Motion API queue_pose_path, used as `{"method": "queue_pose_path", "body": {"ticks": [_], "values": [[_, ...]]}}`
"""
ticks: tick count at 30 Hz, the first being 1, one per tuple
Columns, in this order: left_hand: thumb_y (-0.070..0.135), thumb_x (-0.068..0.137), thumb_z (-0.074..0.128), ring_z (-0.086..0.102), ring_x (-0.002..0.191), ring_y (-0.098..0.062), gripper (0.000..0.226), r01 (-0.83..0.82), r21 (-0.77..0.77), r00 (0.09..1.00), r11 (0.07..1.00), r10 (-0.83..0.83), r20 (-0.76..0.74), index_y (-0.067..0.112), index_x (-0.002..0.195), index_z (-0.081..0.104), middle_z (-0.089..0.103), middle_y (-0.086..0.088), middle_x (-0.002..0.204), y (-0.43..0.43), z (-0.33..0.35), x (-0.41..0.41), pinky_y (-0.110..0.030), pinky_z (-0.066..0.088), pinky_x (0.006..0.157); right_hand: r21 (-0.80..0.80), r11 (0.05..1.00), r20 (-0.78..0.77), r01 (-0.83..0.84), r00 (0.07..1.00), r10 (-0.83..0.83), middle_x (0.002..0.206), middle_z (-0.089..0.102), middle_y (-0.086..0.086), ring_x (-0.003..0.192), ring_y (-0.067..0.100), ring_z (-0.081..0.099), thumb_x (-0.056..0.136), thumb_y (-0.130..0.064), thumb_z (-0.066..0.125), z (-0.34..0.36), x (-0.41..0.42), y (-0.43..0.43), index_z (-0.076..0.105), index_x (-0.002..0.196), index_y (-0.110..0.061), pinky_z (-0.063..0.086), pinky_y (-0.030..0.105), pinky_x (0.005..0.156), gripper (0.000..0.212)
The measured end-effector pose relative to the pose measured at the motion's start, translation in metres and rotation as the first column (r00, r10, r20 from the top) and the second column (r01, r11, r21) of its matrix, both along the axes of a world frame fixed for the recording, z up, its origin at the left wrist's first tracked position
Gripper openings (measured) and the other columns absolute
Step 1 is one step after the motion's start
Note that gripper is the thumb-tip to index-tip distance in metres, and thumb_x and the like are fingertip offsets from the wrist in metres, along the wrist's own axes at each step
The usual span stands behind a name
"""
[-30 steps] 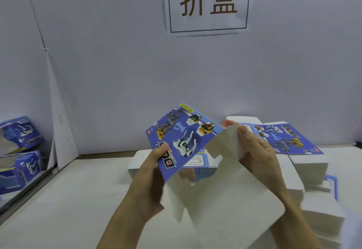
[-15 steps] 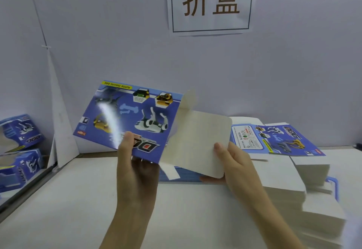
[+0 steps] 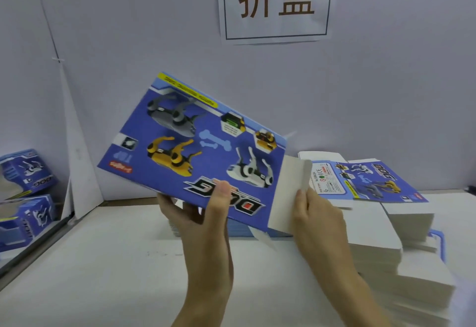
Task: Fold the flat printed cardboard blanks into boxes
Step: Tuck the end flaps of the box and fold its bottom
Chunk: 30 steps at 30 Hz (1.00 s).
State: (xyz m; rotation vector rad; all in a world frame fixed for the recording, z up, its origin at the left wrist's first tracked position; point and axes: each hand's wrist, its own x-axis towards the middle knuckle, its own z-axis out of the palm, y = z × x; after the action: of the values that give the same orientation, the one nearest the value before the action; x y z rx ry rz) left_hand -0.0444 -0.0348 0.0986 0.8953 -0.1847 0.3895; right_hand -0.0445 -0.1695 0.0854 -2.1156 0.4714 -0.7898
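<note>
A: Gripping the printed blank (image 3: pixel 190 151) above the table (image 3: pixel 116 262), the left hand (image 3: pixel 206 221) is clamping thumb over fingers.

B: And the right hand (image 3: pixel 316 213) is pinching the side flap (image 3: pixel 288 192) (rightward, nearer it).

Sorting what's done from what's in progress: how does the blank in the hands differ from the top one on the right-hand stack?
The held blank is lifted and tilted, gripped by the left hand; the stack's top blank lies flat. The held blank's white side panel is bent over under the right hand; the stacked one looks unfolded. Both carry the same blue robot-dog print.
</note>
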Motion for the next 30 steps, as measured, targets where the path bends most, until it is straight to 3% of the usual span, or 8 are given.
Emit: {"method": "queue_pose_path", "body": {"ticks": [1,3,6,9,15,20,26,30], "values": [[0.041,0.063,0.078,0.067,0.108,-0.019,0.087,0.055,-0.064,0.998,0.996,-0.053,0.030,0.031,0.139,0.037,0.066,0.004,0.122,0.004,0.002,0.004,-0.031,0.059,0.072,0.214,0.966,0.105,-0.148,0.986,0.127,0.083,0.068,0.000,0.080,0.019,0.059,0.105,-0.030,0.036,0.004,0.001,-0.005,0.066,0.082,-0.018,0.050,0.038,0.077,0.039],[0.036,0.073,0.072,0.070,0.099,-0.015,0.071,0.145,-0.183,0.989,0.972,-0.141,0.036,0.026,0.138,0.044,0.069,0.000,0.118,0.016,0.006,0.009,-0.024,0.057,0.063,0.585,0.626,0.408,-0.515,0.855,0.321,0.084,0.072,-0.005,0.083,0.015,0.066,0.104,-0.032,0.041,0.011,-0.002,-0.010,0.076,0.076,-0.029,0.055,0.033,0.075,0.045],[0.033,0.085,0.062,0.071,0.082,-0.012,0.042,0.288,-0.267,0.955,0.920,-0.296,0.009,0.017,0.124,0.055,0.073,-0.001,0.102,0.024,0.006,0.014,-0.022,0.055,0.057,0.629,0.089,0.695,-0.773,0.609,0.383,0.098,0.075,-0.005,0.087,0.007,0.071,0.103,-0.028,0.040,0.016,-0.008,-0.004,0.079,0.089,-0.030,0.056,0.022,0.067,0.041],[0.033,0.078,0.062,0.071,0.076,-0.013,0.047,0.281,-0.296,0.950,0.913,-0.309,-0.052,0.017,0.122,0.057,0.072,-0.004,0.101,0.016,0.004,0.012,-0.022,0.055,0.054,0.636,-0.095,0.743,-0.766,0.574,0.344,0.111,0.073,0.000,0.101,0.017,0.070,0.092,-0.038,0.051,0.011,-0.006,0.001,0.077,0.101,-0.026,0.058,0.035,0.074,0.030],[0.038,0.069,0.069,0.069,0.094,-0.020,0.072,0.263,-0.222,0.958,0.939,-0.282,-0.056,0.026,0.136,0.047,0.066,-0.010,0.122,0.012,0.002,0.013,-0.030,0.059,0.066,0.742,0.101,0.644,-0.663,0.746,0.171,0.083,0.077,0.001,0.073,0.016,0.074,0.088,-0.027,0.059,0.011,-0.002,0.009,0.064,0.098,-0.021,0.057,0.029,0.051,0.012],[0.048,0.039,0.092,0.071,0.088,-0.020,0.118,0.407,0.023,0.913,0.913,-0.407,-0.020,0.037,0.141,0.034,0.069,-0.005,0.110,0.006,0.000,0.009,-0.034,0.059,0.064,0.721,0.083,0.686,-0.688,0.726,0.053,0.093,0.077,0.003,0.082,0.017,0.074,0.079,-0.030,0.062,0.007,0.002,0.013,0.059,0.109,-0.021,0.060,0.035,0.056,0.031],[0.023,0.059,0.091,0.072,0.090,-0.021,0.096,0.381,0.142,0.923,0.914,-0.367,-0.113,0.039,0.136,0.035,0.073,-0.003,0.104,0.011,-0.003,0.018,-0.038,0.059,0.067,0.760,0.302,0.525,-0.575,0.818,0.236,0.086,0.077,-0.001,0.076,0.018,0.074,0.095,-0.036,0.053,-0.001,0.005,0.004,0.061,0.100,-0.026,0.059,0.034,0.053,0.014],[0.037,0.062,0.088,0.060,0.116,-0.029,0.101,0.154,0.462,0.985,0.873,-0.098,-0.143,0.044,0.143,0.028,0.061,-0.004,0.128,0.061,0.006,0.033,-0.052,0.053,0.093,0.784,0.463,0.264,-0.413,0.898,0.353,0.096,0.070,0.010,0.081,0.030,0.067,0.100,-0.028,0.047,-0.015,0.014,-0.009,0.060,0.103,-0.013,0.051,0.041,0.066,0.020]]}}
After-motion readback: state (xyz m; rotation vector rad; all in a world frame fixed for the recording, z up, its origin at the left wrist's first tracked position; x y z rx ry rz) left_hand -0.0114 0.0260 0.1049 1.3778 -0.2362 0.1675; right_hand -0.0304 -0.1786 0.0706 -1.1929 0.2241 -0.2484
